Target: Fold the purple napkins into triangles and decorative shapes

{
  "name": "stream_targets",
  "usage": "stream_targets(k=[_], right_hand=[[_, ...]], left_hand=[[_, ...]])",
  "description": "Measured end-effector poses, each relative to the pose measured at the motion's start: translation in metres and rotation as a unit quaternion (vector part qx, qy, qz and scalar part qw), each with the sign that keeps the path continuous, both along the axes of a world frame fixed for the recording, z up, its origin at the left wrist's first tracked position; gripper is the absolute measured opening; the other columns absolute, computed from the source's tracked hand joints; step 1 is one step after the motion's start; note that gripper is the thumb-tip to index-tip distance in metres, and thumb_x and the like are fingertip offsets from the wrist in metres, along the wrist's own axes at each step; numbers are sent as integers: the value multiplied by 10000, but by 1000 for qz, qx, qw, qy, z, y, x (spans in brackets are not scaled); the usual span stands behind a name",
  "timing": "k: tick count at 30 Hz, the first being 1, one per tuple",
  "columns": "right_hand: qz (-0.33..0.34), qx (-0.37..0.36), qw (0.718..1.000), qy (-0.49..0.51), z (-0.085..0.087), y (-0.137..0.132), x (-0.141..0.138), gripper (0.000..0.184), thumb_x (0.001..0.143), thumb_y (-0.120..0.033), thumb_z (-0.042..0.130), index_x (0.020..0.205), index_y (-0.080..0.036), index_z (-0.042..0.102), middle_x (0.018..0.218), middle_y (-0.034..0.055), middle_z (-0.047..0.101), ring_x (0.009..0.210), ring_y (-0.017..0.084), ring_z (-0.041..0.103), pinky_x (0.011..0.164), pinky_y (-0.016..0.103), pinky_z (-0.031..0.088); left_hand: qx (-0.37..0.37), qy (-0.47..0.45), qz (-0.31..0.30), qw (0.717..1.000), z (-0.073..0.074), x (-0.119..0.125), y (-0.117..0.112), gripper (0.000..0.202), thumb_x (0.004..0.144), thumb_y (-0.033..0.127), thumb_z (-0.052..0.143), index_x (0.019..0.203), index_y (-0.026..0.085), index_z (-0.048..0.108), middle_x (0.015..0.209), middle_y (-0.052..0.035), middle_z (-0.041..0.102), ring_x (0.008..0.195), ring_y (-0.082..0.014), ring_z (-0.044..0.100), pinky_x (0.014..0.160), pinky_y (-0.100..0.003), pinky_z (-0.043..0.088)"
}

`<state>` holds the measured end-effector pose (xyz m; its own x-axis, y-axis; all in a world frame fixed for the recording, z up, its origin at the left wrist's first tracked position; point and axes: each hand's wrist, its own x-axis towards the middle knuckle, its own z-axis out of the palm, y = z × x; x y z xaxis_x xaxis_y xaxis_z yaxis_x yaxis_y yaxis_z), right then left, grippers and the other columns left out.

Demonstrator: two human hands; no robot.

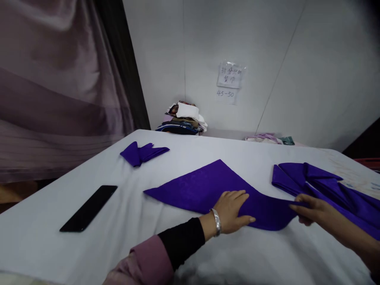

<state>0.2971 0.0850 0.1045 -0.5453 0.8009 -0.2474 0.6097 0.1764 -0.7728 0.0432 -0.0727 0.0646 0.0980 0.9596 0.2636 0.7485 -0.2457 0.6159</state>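
A purple cloth napkin (204, 184) lies folded into a triangle on the white table (148, 245). My left hand (231, 209) rests flat on its near edge, fingers stretched out; a silver bracelet is on the wrist. My right hand (308, 208) pinches the napkin's right corner between thumb and fingers, lifting it slightly off the table. Just behind my right hand lies a pile of more purple napkins (320, 186).
A folded purple napkin (142, 153) sits at the far left of the table. A black phone (89, 208) lies near the left edge. Stacked fabrics (184, 118) and more cloth (270, 138) sit against the wall under a paper note (230, 75). A curtain (59, 87) hangs on the left.
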Motion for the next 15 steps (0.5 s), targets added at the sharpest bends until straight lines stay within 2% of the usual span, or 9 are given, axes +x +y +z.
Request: stream_targets(k=[3, 5, 7, 9, 11, 13, 15], right_hand=[[50, 9, 997, 60, 34, -18, -57, 351, 681, -522, 655, 723, -210, 499, 531, -1, 592, 506, 147, 539, 526, 276, 433], [102, 1, 991, 92, 42, -28, -97, 338, 684, -497, 666, 731, -207, 499, 524, -9, 587, 488, 140, 535, 501, 266, 420], [139, 2, 982, 126, 43, -38, -136, 325, 685, -473, 671, 748, -209, 493, 512, -31, 564, 468, 132, 521, 468, 254, 399], [182, 11, 970, 164, 39, -49, -171, 299, 699, -447, 663, 765, -211, 492, 521, -49, 541, 470, 126, 514, 459, 246, 390], [243, 23, 949, 198, 35, -61, -202, 256, 739, -431, 632, 795, -210, 514, 573, -43, 553, 516, 127, 529, 493, 251, 412], [304, 47, 924, 227, 31, -70, -224, 230, 786, -426, 590, 849, -207, 558, 689, -11, 603, 629, 145, 569, 581, 271, 453], [330, 83, 908, 245, 24, -73, -239, 236, 816, -422, 558, 914, -210, 593, 842, 25, 642, 778, 172, 595, 690, 298, 475]], left_hand=[[14, -77, 51, 996, 18, 12, -2, 607, 765, 538, 581, 1265, 212, 470, 1236, -96, 580, 1117, -261, 535, 937, -432, 408], [14, -135, 98, 986, 28, 14, -5, 547, 729, 529, 623, 1169, 215, 531, 1112, -71, 632, 988, -238, 589, 848, -389, 455], [22, -183, 154, 971, 32, 11, -8, 460, 702, 505, 656, 1047, 212, 573, 987, -43, 653, 880, -210, 602, 774, -348, 467], [42, -226, 219, 948, 31, 0, -11, 369, 704, 460, 660, 960, 205, 585, 886, -25, 651, 796, -188, 593, 717, -322, 460], [68, -294, 274, 913, 24, -17, -15, 290, 746, 419, 616, 925, 193, 593, 822, -19, 643, 733, -168, 579, 670, -302, 455], [88, -386, 296, 869, 15, -37, -23, 242, 790, 385, 551, 899, 177, 608, 777, -14, 638, 680, -148, 570, 636, -283, 459], [87, -457, 310, 829, 6, -59, -34, 236, 785, 372, 547, 855, 163, 629, 717, -2, 633, 622, -131, 561, 611, -269, 464]])
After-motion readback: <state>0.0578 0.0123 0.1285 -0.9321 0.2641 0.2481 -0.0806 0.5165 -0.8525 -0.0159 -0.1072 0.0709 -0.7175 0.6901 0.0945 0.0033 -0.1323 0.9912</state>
